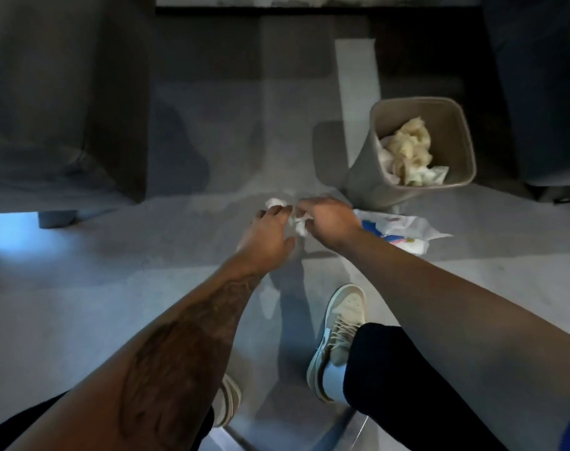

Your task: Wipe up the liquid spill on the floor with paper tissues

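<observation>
Both of my hands reach down over the grey floor (179,281) in the middle of the view. My left hand (270,236) and my right hand (329,219) hold a crumpled white paper tissue (300,224) between them, fingers curled on it. Another bit of white tissue (275,202) shows just beyond my left fingertips. A faint wet sheen of spill (212,203) lies on the floor to the left of the hands. An opened tissue packet (404,231) lies on the floor just right of my right hand.
A beige waste bin (459,125) with used tissues inside stands at the back right. A grey sofa (59,102) fills the left side. Dark furniture (537,92) stands at the far right. My two shoes (338,336) are planted below the hands.
</observation>
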Demonstrator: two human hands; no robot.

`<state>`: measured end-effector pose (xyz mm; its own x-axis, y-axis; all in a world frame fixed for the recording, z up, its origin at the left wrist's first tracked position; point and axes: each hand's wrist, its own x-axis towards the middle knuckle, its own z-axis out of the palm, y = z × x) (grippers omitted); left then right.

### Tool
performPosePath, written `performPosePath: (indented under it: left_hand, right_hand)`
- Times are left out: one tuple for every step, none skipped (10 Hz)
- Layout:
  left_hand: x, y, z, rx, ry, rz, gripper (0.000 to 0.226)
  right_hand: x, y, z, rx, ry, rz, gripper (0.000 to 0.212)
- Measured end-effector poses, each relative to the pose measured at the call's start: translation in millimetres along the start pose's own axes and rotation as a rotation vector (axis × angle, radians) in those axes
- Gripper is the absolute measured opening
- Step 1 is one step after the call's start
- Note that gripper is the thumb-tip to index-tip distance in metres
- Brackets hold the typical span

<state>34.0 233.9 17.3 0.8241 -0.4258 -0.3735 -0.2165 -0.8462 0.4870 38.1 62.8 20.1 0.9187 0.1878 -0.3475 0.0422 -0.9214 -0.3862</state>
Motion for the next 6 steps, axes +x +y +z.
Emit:
performPosePath:
  left_hand:
    - [11.2, 35.7, -17.1, -0.115, 0.125, 0.058, 0.042]
    - [27.6, 76.7, -32.7, -0.255, 0.236, 0.133, 0.037]
    - [45.8, 115.8, -43.4, -0.289, 0.309, 0.215, 0.039]
    - [56.1, 157.2, -56.4, -0.282, 0.126, 0.212, 0.048]
    - [65.5, 177.9, -57.2, -0.222, 0.001, 0.161, 0.06]
    - [65.7, 180.2, -60.5, -0.189, -0.013, 0.155, 0.059]
  right_hand:
    - [-18.7, 14.2, -43.2, -0.002, 0.192, 0.014, 0.021]
    - [-33.4, 28.4, -82.4, 0.029, 0.337, 0.038, 0.025]
    - [-42.4, 49.1, -112.7, 0.055, 0.455, 0.081, 0.02]
    - [-47.4, 69.9, -136.9, 0.021, 0.463, 0.191, 0.024]
    - [-46.7, 92.3, -147.3, 0.037, 0.396, 0.391, 0.036]
    - [-48.9, 101.0, -143.5, 0.067, 0.241, 0.462, 0.041]
